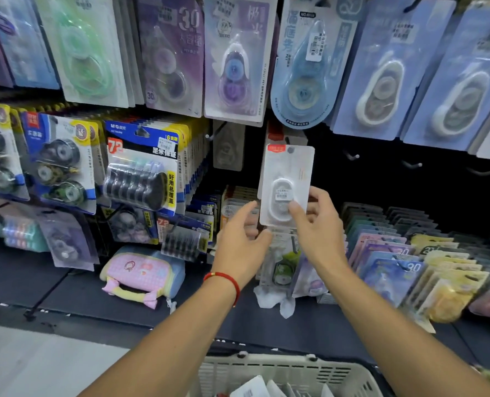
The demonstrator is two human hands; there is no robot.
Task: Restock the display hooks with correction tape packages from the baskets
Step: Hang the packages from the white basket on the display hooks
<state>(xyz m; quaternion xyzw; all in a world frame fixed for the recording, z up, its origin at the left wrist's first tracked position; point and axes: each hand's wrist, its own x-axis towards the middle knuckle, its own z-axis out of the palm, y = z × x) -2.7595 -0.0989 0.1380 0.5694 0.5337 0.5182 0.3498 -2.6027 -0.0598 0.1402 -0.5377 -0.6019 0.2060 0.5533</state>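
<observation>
While right hand (319, 224) pinches white package (286, 181), "72" pack (143, 167) left

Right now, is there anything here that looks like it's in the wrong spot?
Yes. A pink checked pouch lies on its side on the dark shelf below the hanging packs, unlike the carded correction tape around it. Beside it, a few loose packages lie in a heap rather than on hooks.

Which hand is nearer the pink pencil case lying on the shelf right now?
Left. The left hand, with the red bracelet, is open just up and right of the pink pencil case. The right hand is farther right, holding the white correction tape package.
</observation>
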